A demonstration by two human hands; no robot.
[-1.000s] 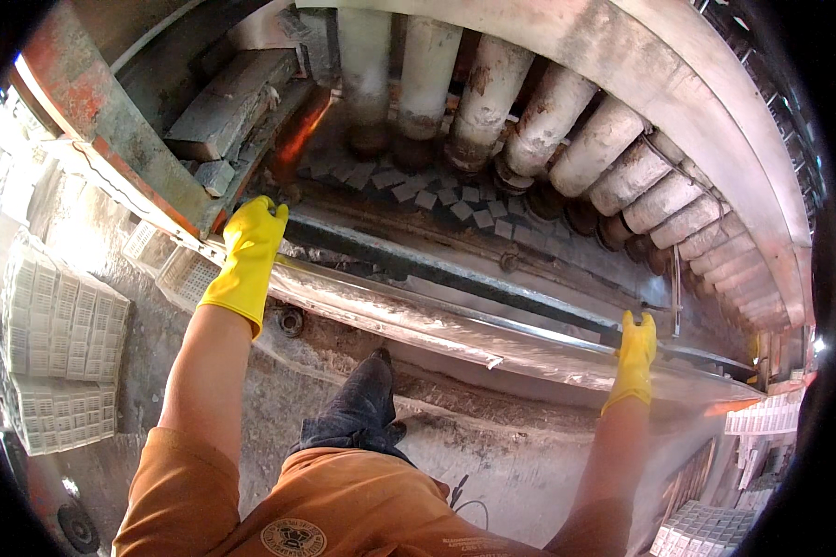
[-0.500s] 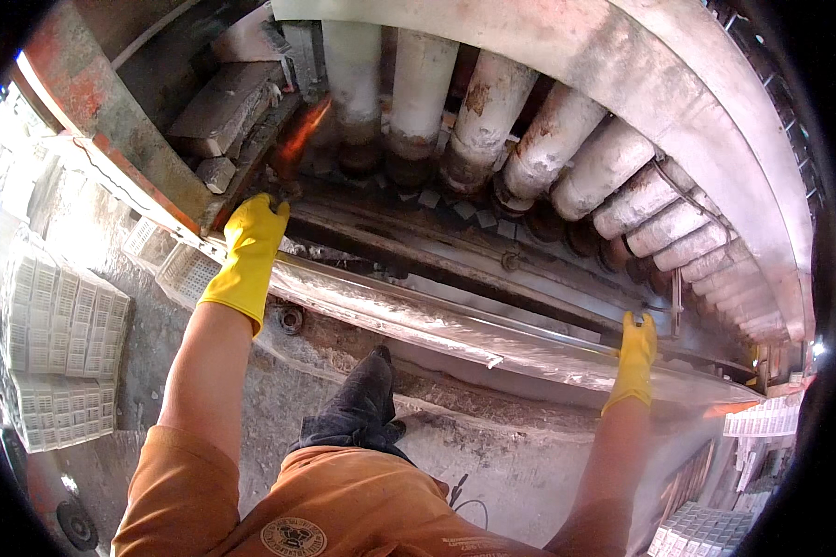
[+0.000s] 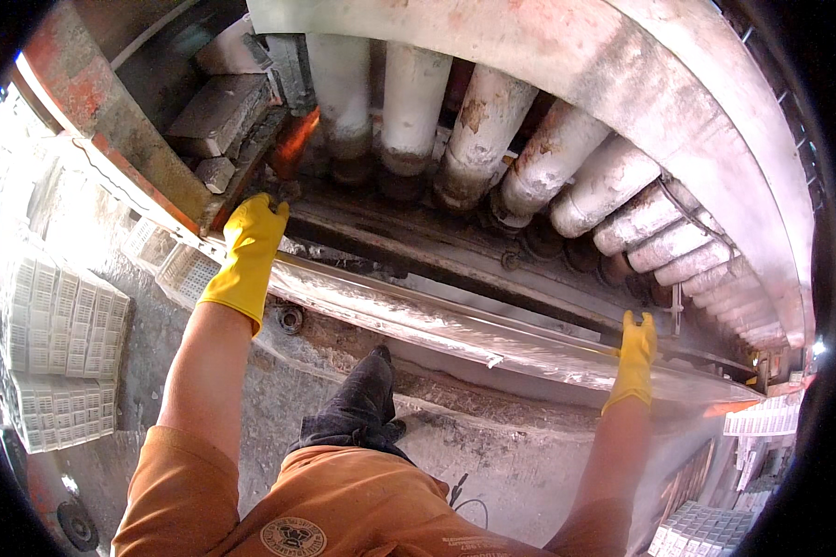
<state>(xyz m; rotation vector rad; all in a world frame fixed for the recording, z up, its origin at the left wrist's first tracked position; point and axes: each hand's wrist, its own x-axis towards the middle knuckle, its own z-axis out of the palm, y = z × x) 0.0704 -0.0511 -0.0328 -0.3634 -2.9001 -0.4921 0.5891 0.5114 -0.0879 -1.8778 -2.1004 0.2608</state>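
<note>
Both my hands wear yellow rubber gloves. My left hand (image 3: 254,234) is closed at the left end of the long metal rail (image 3: 492,321) along the front of a large machine. My right hand (image 3: 635,357) sits farther right on the same front edge, fingers curled. What lies inside either grip is hidden. Past the rail, a row of thick, pale, worn cylinders (image 3: 416,107) stands under a broad curved white beam (image 3: 622,65). Their dark lower ends reach into the dark bed (image 3: 399,218) behind the rail.
White plastic crates (image 3: 60,316) are stacked on the left, with more crates (image 3: 701,531) at lower right. A grey block (image 3: 221,113) rests on the machine's left side near an orange-red glowing patch (image 3: 297,137). Below the rail lies a rough, dusty floor (image 3: 279,390).
The white beam and its cylinders have come down a little toward the bed. Small square pieces seen between the cylinder ends are now hidden. Both my hands have stayed in place.
</note>
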